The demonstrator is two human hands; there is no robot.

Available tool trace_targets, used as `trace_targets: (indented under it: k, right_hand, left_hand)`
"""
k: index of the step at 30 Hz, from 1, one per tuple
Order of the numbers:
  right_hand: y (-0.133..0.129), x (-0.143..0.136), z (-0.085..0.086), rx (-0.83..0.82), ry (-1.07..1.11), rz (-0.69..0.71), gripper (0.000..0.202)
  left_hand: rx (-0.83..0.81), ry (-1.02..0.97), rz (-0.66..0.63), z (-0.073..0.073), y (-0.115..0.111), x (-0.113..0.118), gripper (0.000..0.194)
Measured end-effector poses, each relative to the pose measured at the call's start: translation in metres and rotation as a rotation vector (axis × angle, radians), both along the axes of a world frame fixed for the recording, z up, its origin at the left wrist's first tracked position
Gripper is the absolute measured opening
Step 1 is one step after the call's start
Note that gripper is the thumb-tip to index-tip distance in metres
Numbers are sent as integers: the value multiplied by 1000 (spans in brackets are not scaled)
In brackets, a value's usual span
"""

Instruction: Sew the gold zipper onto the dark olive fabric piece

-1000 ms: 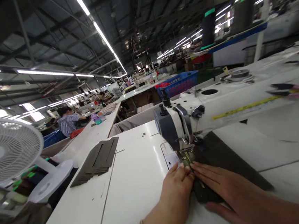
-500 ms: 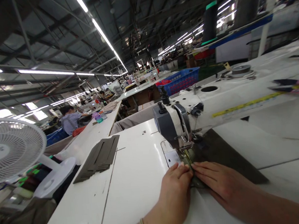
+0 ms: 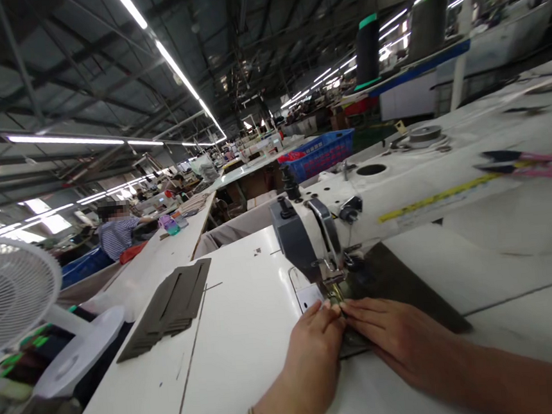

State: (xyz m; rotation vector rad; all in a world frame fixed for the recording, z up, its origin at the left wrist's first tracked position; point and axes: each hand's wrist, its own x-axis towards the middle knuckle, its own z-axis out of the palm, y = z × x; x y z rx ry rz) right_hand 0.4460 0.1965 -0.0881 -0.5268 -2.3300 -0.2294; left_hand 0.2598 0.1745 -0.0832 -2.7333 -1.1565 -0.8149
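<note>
At the sewing machine head [image 3: 305, 233], a dark olive-grey fabric piece [image 3: 399, 286] lies on the white bed, running under the presser foot. A narrow brassy strip [image 3: 334, 291], which looks like a zipper, shows on the fabric just in front of the foot. My left hand [image 3: 315, 352] is closed, its fingertips pinching the fabric's near part beside the metal plate. My right hand [image 3: 398, 331] presses in from the other side, fingers together and holding the same fabric down. The two hands' fingertips nearly meet; the right thumb is hidden.
Left on the table lies a stack of dark cut fabric pieces [image 3: 169, 310]. A white fan [image 3: 12, 288] stands beyond the left edge. Pink-handled snips [image 3: 528, 162] and a yellow tape measure [image 3: 439, 199] are on the machine arm. A person in stripes [image 3: 117, 237] sits farther off.
The view has shifted slightly, so the scene sits farther left. Both hands stay by the presser foot on the fabric, with fingertips a little closer to it.
</note>
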Motion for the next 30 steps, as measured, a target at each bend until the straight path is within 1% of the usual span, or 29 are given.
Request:
trace_targets:
  k: [3,7,10,13,15,19,21,25,28,30]
  right_hand:
    - [4,-2,-3,10,6,-17,41]
    - [8,-4,-9,57,-13,-64,44]
    - [10,-6,-10,43,-38,-82,45]
    - [9,-6,-12,26,-56,-124,43]
    - [7,-4,-16,70,-61,-155,40]
    - [4,1,-25,187,-94,-158,40]
    - [4,2,-27,188,-117,-162,42]
    - [3,2,-24,173,-141,-158,42]
    - [5,1,-20,156,-167,-152,41]
    - [7,1,-19,145,-178,-153,40]
  left_hand:
    - [5,-46,-5,1,5,1,22]
    - [-42,-81,39,2,11,3,17]
    - [-82,-100,69,3,13,4,16]
    - [-130,-101,89,6,11,2,18]
    - [-131,-85,86,7,5,0,19]
    - [16,-45,74,1,-6,-4,16]
    - [90,5,65,-3,-9,-5,15]
    - [218,157,44,-5,-6,-3,24]
    - [241,231,38,-3,-2,-2,27]
    - [240,242,36,-2,1,-2,27]
